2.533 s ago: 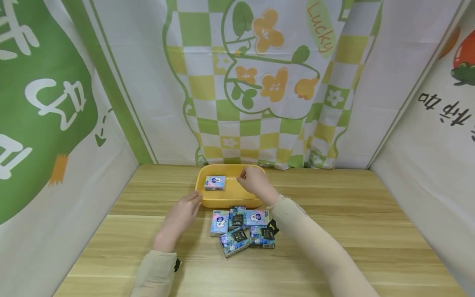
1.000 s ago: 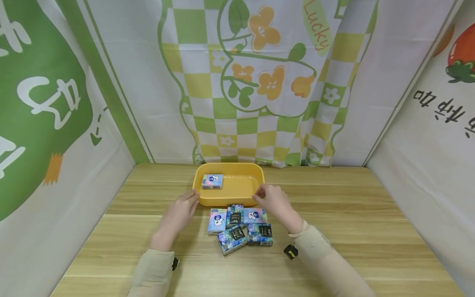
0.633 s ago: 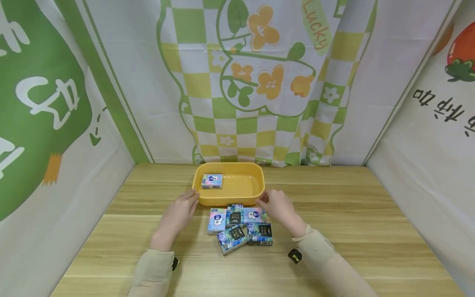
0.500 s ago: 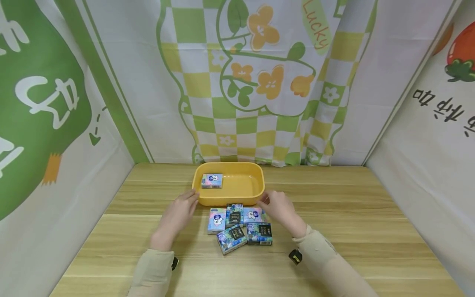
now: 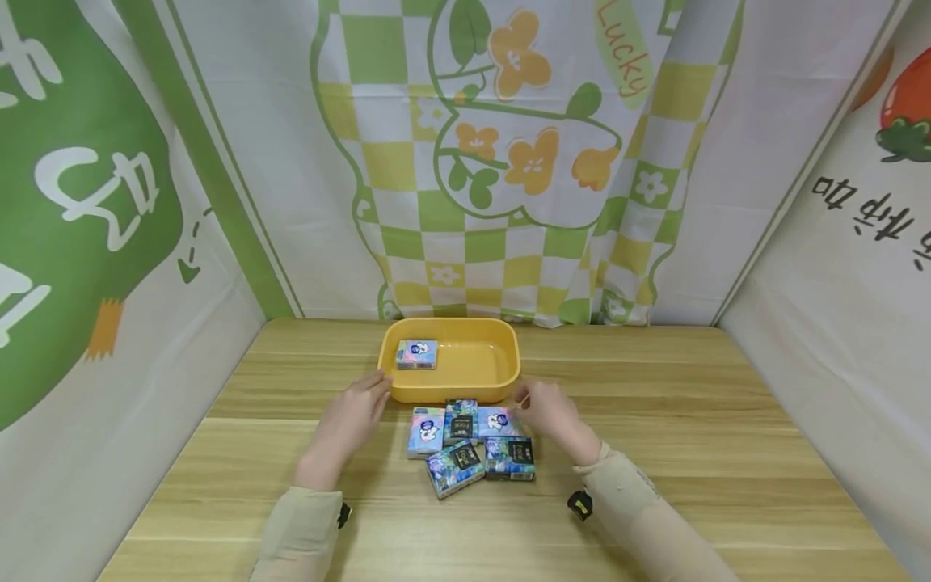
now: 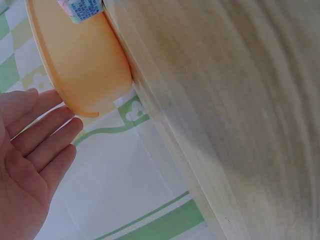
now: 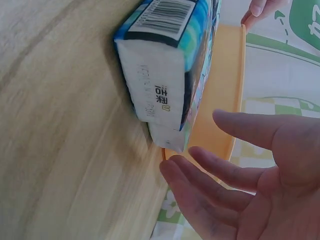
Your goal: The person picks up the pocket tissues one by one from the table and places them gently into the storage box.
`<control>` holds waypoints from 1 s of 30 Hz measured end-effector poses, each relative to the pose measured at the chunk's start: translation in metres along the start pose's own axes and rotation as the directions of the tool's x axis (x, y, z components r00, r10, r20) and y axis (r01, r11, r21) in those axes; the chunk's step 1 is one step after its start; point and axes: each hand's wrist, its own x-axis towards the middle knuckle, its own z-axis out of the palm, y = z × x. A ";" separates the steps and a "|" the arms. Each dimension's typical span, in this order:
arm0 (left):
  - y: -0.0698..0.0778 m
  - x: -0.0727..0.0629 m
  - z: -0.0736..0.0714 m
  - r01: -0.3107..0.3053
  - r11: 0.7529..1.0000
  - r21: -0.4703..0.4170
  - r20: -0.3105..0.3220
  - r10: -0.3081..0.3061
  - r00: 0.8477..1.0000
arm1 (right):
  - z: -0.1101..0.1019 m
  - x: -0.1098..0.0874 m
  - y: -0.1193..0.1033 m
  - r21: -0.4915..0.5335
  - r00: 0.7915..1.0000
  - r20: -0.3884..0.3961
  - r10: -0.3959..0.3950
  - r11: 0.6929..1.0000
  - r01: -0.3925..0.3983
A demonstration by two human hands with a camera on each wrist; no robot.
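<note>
At the left rim of a yellow plastic basin [image 5: 451,394], my left hand [image 5: 352,412] rests with its fingertips, the fingers straight in the left wrist view. My right hand [image 5: 550,414] is beside the right end of a pink-and-blue tissue pack [image 5: 494,421], just in front of the basin. In the right wrist view, its thumb and fingers are spread apart, with the white end of a pack [image 7: 169,137] near the fingertips. Another pink-and-blue tissue pack [image 5: 417,354] lies inside the basin at the left.
Near the right hand are dark blue tissue packs [image 5: 509,458], one at an angle [image 5: 455,469] and one upright lengthwise [image 5: 461,419]. A pink-and-blue pack [image 5: 425,432] lies left of them. Behind the wooden table [image 5: 655,388] hangs a patterned curtain [image 5: 473,242].
My right hand has come out from over the basin, down and right to the end of the pink-and-blue pack. The left hand has stayed at the rim; the packs lie as before.
</note>
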 end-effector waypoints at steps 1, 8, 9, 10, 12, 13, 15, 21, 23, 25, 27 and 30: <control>0.000 0.000 0.000 -0.002 1.000 0.002 0.001 0.002 1.000 | 0.000 0.000 0.000 0.004 1.000 0.017 0.004 1.000 -0.005; 0.000 0.001 0.001 -0.008 1.000 0.004 0.002 0.008 1.000 | 0.004 0.005 0.004 0.021 0.996 0.092 0.017 1.000 -0.019; 0.000 0.001 0.001 -0.010 1.000 0.005 0.002 0.010 1.000 | 0.005 0.007 0.005 0.024 0.995 0.097 0.017 1.000 -0.019; 0.001 0.001 0.001 -0.010 1.000 0.005 0.001 0.010 1.000 | 0.006 0.007 0.006 0.026 0.995 0.104 0.011 1.000 -0.014; 0.001 0.001 0.000 -0.012 1.000 0.008 0.000 0.012 1.000 | 0.006 0.009 0.007 0.033 0.993 0.114 0.013 0.999 -0.017; 0.001 0.001 0.000 -0.013 1.000 0.010 -0.001 0.013 1.000 | 0.007 0.010 0.008 0.035 0.993 0.119 0.012 0.999 -0.016; 0.001 0.001 0.000 -0.013 1.000 0.013 -0.003 0.013 1.000 | 0.007 0.011 0.008 0.038 0.992 0.129 0.008 0.999 -0.013; 0.001 0.000 0.000 -0.007 1.000 0.014 -0.003 0.007 1.000 | 0.007 0.014 0.007 0.050 0.989 0.145 -0.001 0.999 -0.006; 0.001 0.000 0.000 -0.006 1.000 0.015 0.000 0.006 1.000 | 0.007 0.014 0.007 0.059 0.989 0.150 -0.010 0.998 0.001; 0.001 0.000 0.000 -0.003 1.000 0.012 0.003 0.003 1.000 | 0.008 0.014 0.007 0.068 0.988 0.156 -0.014 0.998 0.004; 0.001 0.000 -0.001 -0.001 1.000 0.008 0.005 0.001 1.000 | 0.008 0.015 0.006 0.076 0.987 0.161 -0.013 0.997 0.001; 0.001 -0.001 -0.001 0.000 1.000 0.003 0.003 0.000 1.000 | 0.008 0.016 0.006 0.077 0.985 0.171 -0.015 0.997 0.002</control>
